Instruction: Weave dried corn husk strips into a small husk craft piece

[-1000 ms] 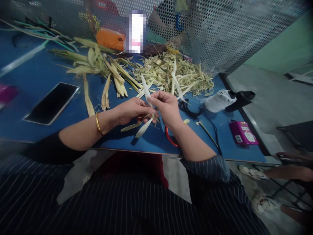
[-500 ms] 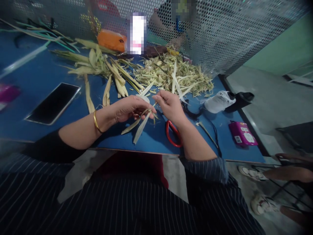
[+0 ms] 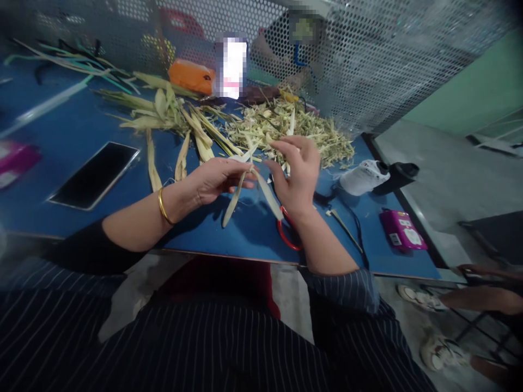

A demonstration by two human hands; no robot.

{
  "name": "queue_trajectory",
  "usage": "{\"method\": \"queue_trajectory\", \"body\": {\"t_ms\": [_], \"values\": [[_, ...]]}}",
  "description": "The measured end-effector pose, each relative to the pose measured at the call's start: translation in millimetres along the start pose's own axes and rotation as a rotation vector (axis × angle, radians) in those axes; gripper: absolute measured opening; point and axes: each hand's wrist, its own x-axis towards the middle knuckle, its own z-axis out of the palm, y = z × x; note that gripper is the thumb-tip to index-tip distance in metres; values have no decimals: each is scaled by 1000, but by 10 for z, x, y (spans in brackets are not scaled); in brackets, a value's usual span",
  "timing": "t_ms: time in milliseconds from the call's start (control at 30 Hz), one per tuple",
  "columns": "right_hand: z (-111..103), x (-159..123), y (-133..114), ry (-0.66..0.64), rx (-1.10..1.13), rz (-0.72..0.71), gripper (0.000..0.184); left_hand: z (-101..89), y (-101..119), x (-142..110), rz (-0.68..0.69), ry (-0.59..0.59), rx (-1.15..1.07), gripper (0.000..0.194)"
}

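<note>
My left hand [image 3: 223, 178] pinches a small bundle of pale corn husk strips [image 3: 267, 194] by its tied-looking middle, with two leaf ends hanging below. Just to the right, my right hand [image 3: 297, 171] is raised with thumb and fingers apart, holding nothing that I can see. Red-handled scissors [image 3: 286, 234] lie under my right wrist, their blades hidden. Behind my hands spreads a heap of shredded husk [image 3: 322, 130]. Whole dried husks [image 3: 163, 111] lie to its left.
A dark phone [image 3: 96, 174] lies at left. On the right are a white thread spool [image 3: 363, 177], a black spool [image 3: 396, 177] and a purple packet [image 3: 403, 230]. An orange packet [image 3: 191, 76] lies before the perforated metal screen [image 3: 351, 65]. Another person's legs [image 3: 482, 299] show at lower right.
My right hand has let go of the husk and lifted away to the right, its fingers opening. The husk bundle has turned in my left hand, one leaf end swinging right.
</note>
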Motion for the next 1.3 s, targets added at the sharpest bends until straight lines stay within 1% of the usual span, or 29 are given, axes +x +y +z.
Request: {"method": "queue_trajectory", "body": {"t_ms": [33, 67, 167, 200, 233, 300, 367, 433, 533, 633, 733, 800, 867, 900, 967, 1000, 1033, 1067, 1100, 1167, 1200, 1300], "values": [[-39, 3, -31, 15, -37, -53, 27, -8, -2, 19, 13, 30, -49, 20], [-69, 3, -65, -12, -59, -134, 25, -18, -6, 38, 30, 53, -90, 19], [-67, -16, -158, -227, -102, -436, 26, -53, -25, 85, 86, 57, -142, 20], [-42, -27, -179, -290, -119, -502, 27, -61, -32, 92, 98, 46, -139, 20], [-11, -39, -194, -332, -136, -535, 28, -67, -38, 95, 105, 34, -129, 19], [41, -60, -209, -363, -165, -548, 29, -68, -49, 93, 117, 27, -93, 17], [60, -74, -210, -348, -180, -551, 31, -60, -56, 88, 136, 36, -50, 14], [47, -80, -206, -335, -169, -558, 32, -45, -64, 85, 161, 70, -26, 15], [18, -80, -206, -337, -95, -571, 32, -14, -78, 81, 192, 125, -27, 18], [20, -85, -213, -357, -28, -616, 32, 16, -89, 69, 215, 168, -25, 16], [31, -92, -227, -396, 21, -634, 34, 14, -92, 61, 220, 181, 5, 14], [24, -94, -238, -383, 36, -606, 31, -8, -86, 65, 220, 162, 17, 16], [9, -92, -240, -315, 41, -520, 27, -35, -69, 70, 228, 150, 15, 19], [2, -89, -235, -255, 43, -439, 27, -45, -56, 70, 228, 148, 6, 20], [1, -84, -209, -112, 52, -206, 25, -52, -28, 61, 213, 156, -28, 23], [9, -81, -189, -61, 71, -85, 24, -49, -16, 53, 199, 159, -42, 25], [23, -78, -168, -48, 104, 20, 23, -43, -8, 42, 190, 161, -48, 27], [40, -77, -148, -77, 153, 103, 23, -35, -4, 32, 192, 162, -40, 28], [60, -77, -132, -141, 214, 163, 25, -27, -6, 24, 204, 164, -19, 29], [98, -83, -116, -285, 342, 242, 28, -12, -25, 18, 243, 169, 34, 26], [112, -87, -118, -330, 393, 271, 28, -7, -40, 21, 261, 171, 53, 24], [124, -95, -138, -356, 479, 312, 25, 5, -87, 51, 297, 191, 66, 21]]}}
